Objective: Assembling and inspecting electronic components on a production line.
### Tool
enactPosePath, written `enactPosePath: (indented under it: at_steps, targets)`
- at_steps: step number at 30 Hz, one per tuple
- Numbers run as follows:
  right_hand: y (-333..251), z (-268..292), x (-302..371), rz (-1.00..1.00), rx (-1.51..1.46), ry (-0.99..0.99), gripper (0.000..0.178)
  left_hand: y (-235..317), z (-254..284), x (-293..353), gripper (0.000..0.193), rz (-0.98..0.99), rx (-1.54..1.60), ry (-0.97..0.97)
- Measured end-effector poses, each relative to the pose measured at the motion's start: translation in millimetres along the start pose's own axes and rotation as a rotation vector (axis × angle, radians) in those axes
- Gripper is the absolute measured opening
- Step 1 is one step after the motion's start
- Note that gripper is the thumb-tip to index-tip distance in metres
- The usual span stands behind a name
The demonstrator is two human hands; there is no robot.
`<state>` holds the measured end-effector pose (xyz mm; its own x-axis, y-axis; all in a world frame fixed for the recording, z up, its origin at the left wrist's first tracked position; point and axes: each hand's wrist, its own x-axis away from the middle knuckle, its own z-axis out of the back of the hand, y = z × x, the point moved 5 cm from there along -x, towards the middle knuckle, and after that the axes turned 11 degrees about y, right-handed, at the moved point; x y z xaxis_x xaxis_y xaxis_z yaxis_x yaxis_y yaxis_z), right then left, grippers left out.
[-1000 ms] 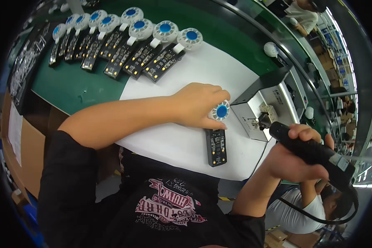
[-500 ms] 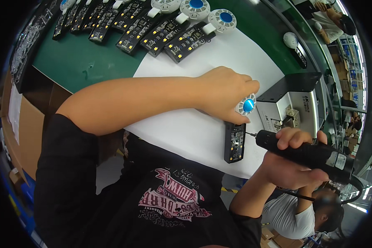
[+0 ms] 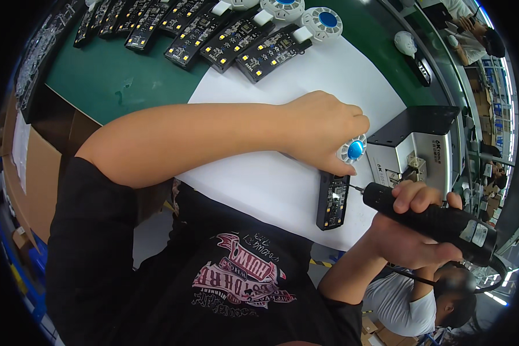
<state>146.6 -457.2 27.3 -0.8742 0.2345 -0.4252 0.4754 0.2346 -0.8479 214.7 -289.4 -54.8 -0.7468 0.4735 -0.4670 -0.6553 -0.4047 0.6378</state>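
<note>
My left hand is closed around a white round fan-like part with a blue centre. Below its thumb lies a black case with a bare circuit board, its upper end partly hidden by the hand. My right hand grips a black corded electric screwdriver, held sideways. The thin bit points left, its tip at the right edge of the board near my left thumb; whether it touches a screw is too small to tell. White paper lies beneath the case.
Several similar black cases with boards and white round parts line the far side of the green table mat. A metal screw feeder stands right of my left hand. A white-and-black device lies beyond it. Co-workers sit at right.
The view has shifted slightly, so the case, feeder and both hands appear a little farther right. Both hands keep the same grips, and the screwdriver stays by the board.
</note>
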Motion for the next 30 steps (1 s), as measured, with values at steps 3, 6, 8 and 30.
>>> enactPosePath:
  at_steps: [3, 6, 8, 30]
  targets:
    - [1, 1, 1, -0.005, -0.063, -0.032, 0.088, 1, -2, -3, 0.051, -0.005, 0.002, -0.015]
    - [1, -9, 6, 0.010, -0.056, -0.071, 0.088, -1, 0, -4, 0.052, -0.022, 0.003, 0.008]
    - [-8, -9, 5, 0.029, -0.051, -0.088, 0.089, 2, -4, -2, 0.052, -0.025, -0.003, 0.011]
    - [-21, -6, 7, 0.114, -0.063, -0.011, 0.089, -7, 10, -4, 0.057, 0.070, -0.115, 0.072]
